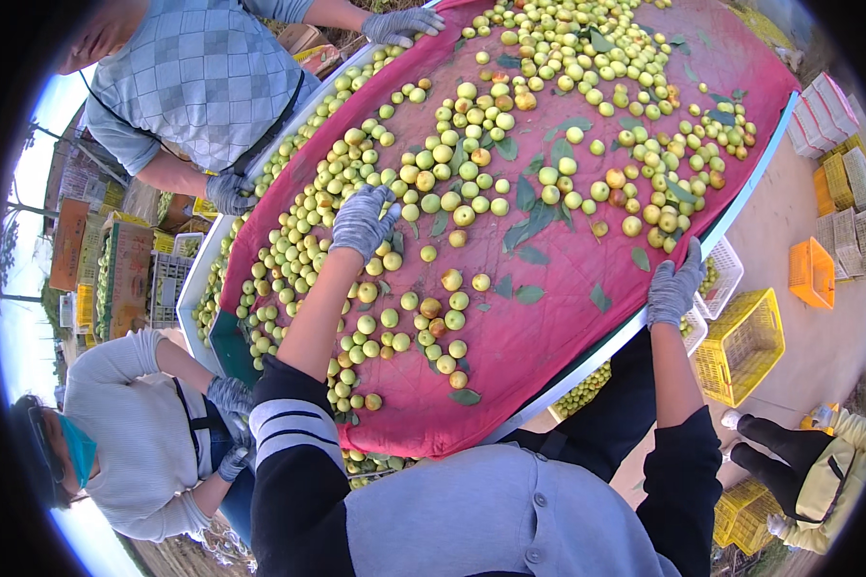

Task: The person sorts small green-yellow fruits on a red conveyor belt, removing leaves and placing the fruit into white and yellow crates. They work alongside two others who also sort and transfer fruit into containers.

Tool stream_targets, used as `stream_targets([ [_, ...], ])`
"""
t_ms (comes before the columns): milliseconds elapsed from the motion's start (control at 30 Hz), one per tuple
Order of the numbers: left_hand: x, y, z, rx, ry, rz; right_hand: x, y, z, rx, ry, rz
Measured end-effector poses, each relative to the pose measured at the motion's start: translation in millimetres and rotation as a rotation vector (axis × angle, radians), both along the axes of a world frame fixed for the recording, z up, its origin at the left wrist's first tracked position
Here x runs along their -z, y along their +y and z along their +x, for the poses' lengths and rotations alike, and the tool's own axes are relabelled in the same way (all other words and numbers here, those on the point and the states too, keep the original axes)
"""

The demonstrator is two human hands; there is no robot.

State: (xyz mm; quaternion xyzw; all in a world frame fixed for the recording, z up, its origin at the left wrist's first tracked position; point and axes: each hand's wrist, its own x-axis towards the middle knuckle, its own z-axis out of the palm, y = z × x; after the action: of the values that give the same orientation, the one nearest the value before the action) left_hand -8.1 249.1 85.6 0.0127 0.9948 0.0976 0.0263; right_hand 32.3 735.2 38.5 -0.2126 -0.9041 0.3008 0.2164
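Observation:
A sloping table covered with a red cloth [510, 337] carries many small round yellow-green fruits [423, 180], some blushed brown-red. My left hand [364, 223], in a grey knit glove, reaches over the fruits at the table's middle left. Its fingers are apart and slightly bent, touching or just above the fruits, with nothing visibly held. At the table's right edge lies my right hand [675, 287], gloved alike, its fingers stretched along the cloth by the pale blue rim [741, 197]. Loose green leaves [531, 226] are scattered among the fruits.
One co-worker's gloved hands [229, 192] rest at the far left edge; another co-worker [154, 433] stands near left. Yellow crates [741, 346], an orange crate [812, 272] and white crates stand on the floor right. A person [808, 471] is at lower right.

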Motion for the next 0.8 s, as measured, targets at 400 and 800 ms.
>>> stream_targets([
  [400, 54.9, 93.3, -199.6, -0.067, -0.083, 0.073, -0.2, 0.0, 5.4, -0.024, 0.01, -0.068],
  [800, 54.5, 100.6, -306.2, 0.009, 0.32, 0.486, -3.5, -2.9, 9.9, -0.033, 0.009, -0.148],
])
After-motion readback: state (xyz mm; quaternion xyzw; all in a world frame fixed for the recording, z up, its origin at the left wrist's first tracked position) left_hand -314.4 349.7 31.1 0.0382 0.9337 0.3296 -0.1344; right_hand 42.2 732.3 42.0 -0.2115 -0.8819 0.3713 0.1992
